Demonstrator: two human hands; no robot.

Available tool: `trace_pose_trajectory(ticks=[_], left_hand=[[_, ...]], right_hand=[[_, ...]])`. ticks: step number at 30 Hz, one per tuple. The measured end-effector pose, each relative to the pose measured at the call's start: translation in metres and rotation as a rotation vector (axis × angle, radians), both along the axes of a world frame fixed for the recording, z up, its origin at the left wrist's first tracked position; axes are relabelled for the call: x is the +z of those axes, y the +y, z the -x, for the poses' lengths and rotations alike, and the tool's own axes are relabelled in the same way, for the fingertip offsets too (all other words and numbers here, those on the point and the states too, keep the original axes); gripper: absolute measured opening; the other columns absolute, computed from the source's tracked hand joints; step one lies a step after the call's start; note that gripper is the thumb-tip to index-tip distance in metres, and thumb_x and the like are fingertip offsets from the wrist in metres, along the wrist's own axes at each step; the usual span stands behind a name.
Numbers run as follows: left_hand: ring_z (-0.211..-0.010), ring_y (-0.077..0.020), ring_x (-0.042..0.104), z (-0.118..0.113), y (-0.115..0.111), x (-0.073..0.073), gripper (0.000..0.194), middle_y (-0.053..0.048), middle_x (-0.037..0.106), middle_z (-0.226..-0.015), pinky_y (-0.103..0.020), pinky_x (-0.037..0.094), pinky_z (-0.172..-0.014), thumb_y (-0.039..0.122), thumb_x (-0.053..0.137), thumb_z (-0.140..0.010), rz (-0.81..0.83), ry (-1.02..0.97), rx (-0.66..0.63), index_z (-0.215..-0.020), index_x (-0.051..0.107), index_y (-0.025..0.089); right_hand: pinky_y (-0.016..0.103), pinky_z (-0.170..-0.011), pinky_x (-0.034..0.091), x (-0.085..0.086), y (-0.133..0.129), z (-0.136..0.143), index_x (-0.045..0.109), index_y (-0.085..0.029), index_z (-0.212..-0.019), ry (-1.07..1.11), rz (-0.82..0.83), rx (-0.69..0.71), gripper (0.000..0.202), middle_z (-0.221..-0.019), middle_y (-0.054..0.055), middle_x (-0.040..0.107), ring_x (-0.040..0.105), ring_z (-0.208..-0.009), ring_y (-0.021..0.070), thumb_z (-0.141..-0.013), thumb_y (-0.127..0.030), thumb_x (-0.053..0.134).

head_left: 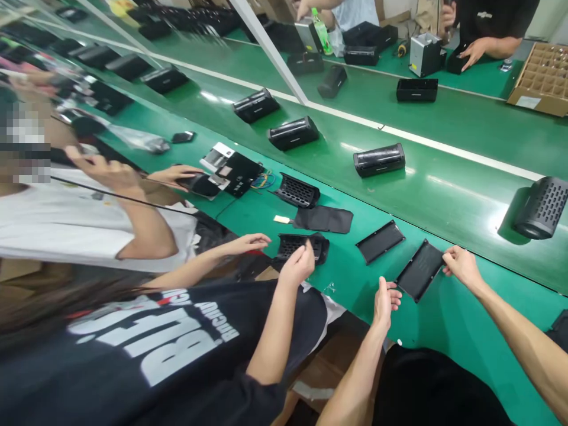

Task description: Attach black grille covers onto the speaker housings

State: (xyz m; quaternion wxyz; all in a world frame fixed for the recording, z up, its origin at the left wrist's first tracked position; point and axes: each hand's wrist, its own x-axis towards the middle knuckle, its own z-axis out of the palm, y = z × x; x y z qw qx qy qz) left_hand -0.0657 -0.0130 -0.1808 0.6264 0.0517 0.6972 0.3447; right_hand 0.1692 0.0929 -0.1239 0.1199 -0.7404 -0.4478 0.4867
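A black rectangular plastic panel [419, 271] with a raised rim is tilted just above or on the green bench in front of me. My right hand [462, 265] pinches its right edge between thumb and fingers. At its lower left corner is my left hand [385, 303], fingers apart and palm turned toward the panel; whether the fingertips touch it I cannot tell. A second, similar black panel [380, 242] lies on the bench to the left of the first.
Beside me on the left, a co-worker's hands [296, 264] work over a perforated black shell [288, 245]. Black mesh cloth [323, 219] and another perforated shell [298, 190] lie behind. Black speaker housings [379, 160] stand along the green conveyor [470, 195]. One perforated housing [544, 207] is at far right.
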Motion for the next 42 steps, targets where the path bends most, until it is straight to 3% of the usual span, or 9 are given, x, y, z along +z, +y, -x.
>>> trace_pose_trajectory(ticks=[3,9,17,21,25,28,31,36,42], left_hand=[[-0.06,-0.0153,0.063,-0.004,0.011,0.014,0.078,-0.006,0.07,-0.078,-0.025,0.045,-0.054,0.087,0.046,-0.089,-0.026,-0.145,-0.061,-0.107,0.068,0.014],[-0.101,-0.0307,0.075,-0.032,0.03,0.061,0.071,-0.012,0.078,-0.109,-0.046,0.059,-0.092,0.082,0.054,-0.091,-0.173,-0.788,-0.244,-0.124,0.07,0.021],[-0.123,-0.0378,0.07,-0.033,0.031,0.091,0.065,-0.016,0.077,-0.125,-0.055,0.053,-0.107,0.074,0.058,-0.093,-0.172,-0.818,-0.191,-0.127,0.07,0.019],[-0.124,-0.0384,0.069,-0.03,0.034,0.093,0.066,-0.016,0.077,-0.124,-0.056,0.052,-0.109,0.073,0.061,-0.091,-0.197,-0.843,-0.154,-0.128,0.069,0.019],[-0.113,-0.0413,0.073,-0.025,0.037,0.094,0.074,-0.019,0.078,-0.116,-0.058,0.055,-0.1,0.073,0.062,-0.087,-0.192,-0.847,-0.194,-0.132,0.067,0.016],[-0.101,-0.0352,0.075,-0.022,0.037,0.09,0.067,-0.013,0.078,-0.113,-0.052,0.058,-0.092,0.052,0.076,-0.08,-0.241,-0.59,-0.163,-0.138,0.062,0.021],[-0.107,-0.0296,0.07,-0.022,0.041,0.085,0.057,-0.009,0.076,-0.119,-0.045,0.055,-0.099,0.033,0.074,-0.081,-0.301,-0.218,-0.167,-0.136,0.063,0.024],[-0.123,-0.029,0.064,-0.026,0.061,0.076,0.057,-0.01,0.071,-0.133,-0.043,0.047,-0.113,0.02,0.062,-0.085,-0.361,0.008,-0.187,-0.142,0.059,0.022],[-0.125,-0.0298,0.065,-0.035,0.074,0.067,0.059,-0.01,0.072,-0.133,-0.043,0.048,-0.112,0.017,0.061,-0.083,-0.357,-0.007,-0.237,-0.142,0.058,0.022]], right_hand=[[0.025,-0.053,0.053,0.033,0.008,-0.015,0.063,-0.023,-0.074,-0.013,0.029,0.075,0.014,-0.047,-0.003,0.068,0.07,-0.044,0.0185,-0.084,-0.014,0.059],[0.025,-0.049,0.052,0.077,0.009,-0.016,0.063,-0.023,-0.072,0.008,0.044,0.18,0.011,-0.048,-0.002,0.069,0.068,-0.042,0.0185,-0.08,-0.016,0.061],[0.026,-0.053,0.057,0.098,0.001,-0.015,0.067,-0.021,-0.083,0.094,-0.015,0.196,0.012,-0.061,0.001,0.074,0.072,-0.051,0.019,-0.088,-0.031,0.062],[0.026,-0.051,0.054,0.084,0.017,-0.025,0.066,-0.021,-0.08,0.207,-0.055,0.138,0.039,-0.061,0.003,0.072,0.068,-0.05,0.0173,-0.093,-0.058,0.065],[0.024,-0.053,0.053,0.044,0.075,-0.033,0.066,-0.021,-0.08,0.135,-0.107,0.006,0.03,-0.067,0.003,0.072,0.066,-0.056,0.0154,-0.09,-0.048,0.073],[0.023,-0.053,0.051,0.015,0.124,-0.025,0.066,-0.02,-0.078,0.112,-0.087,0.008,0.024,-0.066,0.003,0.069,0.065,-0.06,0.0158,-0.084,-0.037,0.08],[0.025,-0.057,0.056,-0.001,0.141,-0.007,0.068,-0.019,-0.083,0.184,-0.035,0.05,0.032,-0.078,0.007,0.073,0.069,-0.069,0.0182,-0.087,-0.049,0.078],[0.031,-0.064,0.062,-0.002,0.089,0.004,0.072,-0.019,-0.105,0.345,0.091,0.107,0.065,-0.092,0.01,0.075,0.072,-0.079,0.0221,-0.083,-0.081,0.068],[0.036,-0.064,0.063,-0.003,0.023,-0.015,0.072,-0.017,-0.104,0.357,0.196,0.002,0.083,-0.088,0.011,0.074,0.073,-0.077,0.0246,-0.072,-0.093,0.067]])
